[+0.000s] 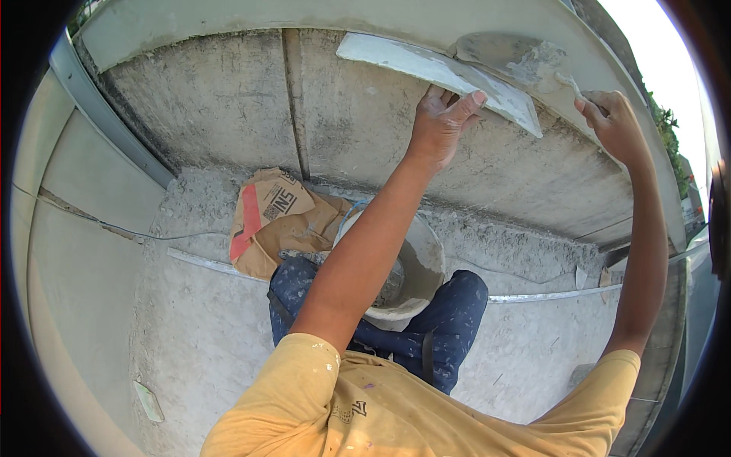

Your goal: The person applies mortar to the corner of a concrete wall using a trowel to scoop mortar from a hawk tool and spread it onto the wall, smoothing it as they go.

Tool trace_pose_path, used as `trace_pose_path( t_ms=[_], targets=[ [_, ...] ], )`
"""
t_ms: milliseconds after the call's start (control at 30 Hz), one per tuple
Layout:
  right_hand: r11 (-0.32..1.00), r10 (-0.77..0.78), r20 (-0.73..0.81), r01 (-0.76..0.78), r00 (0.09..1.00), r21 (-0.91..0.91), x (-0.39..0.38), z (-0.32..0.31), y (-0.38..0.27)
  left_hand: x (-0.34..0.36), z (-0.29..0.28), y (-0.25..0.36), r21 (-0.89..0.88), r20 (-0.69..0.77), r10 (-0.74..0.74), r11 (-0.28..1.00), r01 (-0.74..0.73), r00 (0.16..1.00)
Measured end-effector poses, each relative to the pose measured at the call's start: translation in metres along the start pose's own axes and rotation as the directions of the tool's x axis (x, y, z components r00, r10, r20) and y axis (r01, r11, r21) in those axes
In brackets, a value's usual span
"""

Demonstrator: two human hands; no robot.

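Observation:
My left hand (pixel 445 122) grips a long white board (pixel 426 67) from below, its thumb on the front edge and its fingers curled beneath, held close along the upper wall. My right hand (pixel 613 122) is closed on the handle of a trowel (pixel 518 57), whose wide, mortar-smeared blade lies just behind and above the board against the pale ledge (pixel 190 46). Grey smears show on board and blade. Below my left forearm, a white bucket (pixel 419 274) with grey residue inside stands between my knees, partly hidden by that arm.
A crumpled brown paper sack (pixel 266 221) lies left of the bucket on the rough concrete floor (pixel 198 327). A thin cable (pixel 160 236), long metal strips (pixel 533 297) and a small green-white piece (pixel 148 400) lie around me. A weathered concrete wall (pixel 205 107) faces me; pale panels stand at left.

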State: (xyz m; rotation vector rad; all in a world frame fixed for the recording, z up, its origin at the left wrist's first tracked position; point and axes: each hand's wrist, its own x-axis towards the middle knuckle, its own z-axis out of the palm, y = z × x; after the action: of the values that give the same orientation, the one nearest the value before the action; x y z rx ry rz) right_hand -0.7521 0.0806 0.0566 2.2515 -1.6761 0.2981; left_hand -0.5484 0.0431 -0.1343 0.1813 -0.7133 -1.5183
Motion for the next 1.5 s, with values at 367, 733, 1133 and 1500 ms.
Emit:
trace_pose_path(
  t_ms=[367,733,1133,1500],
  targets=[
    [0.999,-0.026,-0.126,0.022,0.992,-0.029,-0.014,0.024,-0.018,-0.001,0.001,0.002,-0.013,0.042,0.028,1.000,-0.028,0.999],
    [0.994,0.100,-0.187,-0.108,0.977,-0.030,-0.047,-0.002,-0.022,-0.002,0.004,0.001,0.010,0.010,0.036,0.999,-0.036,0.999],
    [0.990,-0.047,-0.277,0.008,0.960,-0.143,-0.025,0.058,-0.028,0.000,0.003,0.003,0.039,0.033,0.020,0.999,-0.022,0.999],
    [0.991,-0.127,-0.353,0.129,0.927,-0.019,-0.025,0.064,-0.054,0.000,0.006,-0.001,0.026,0.024,0.039,0.999,-0.039,0.999]
  ],
)
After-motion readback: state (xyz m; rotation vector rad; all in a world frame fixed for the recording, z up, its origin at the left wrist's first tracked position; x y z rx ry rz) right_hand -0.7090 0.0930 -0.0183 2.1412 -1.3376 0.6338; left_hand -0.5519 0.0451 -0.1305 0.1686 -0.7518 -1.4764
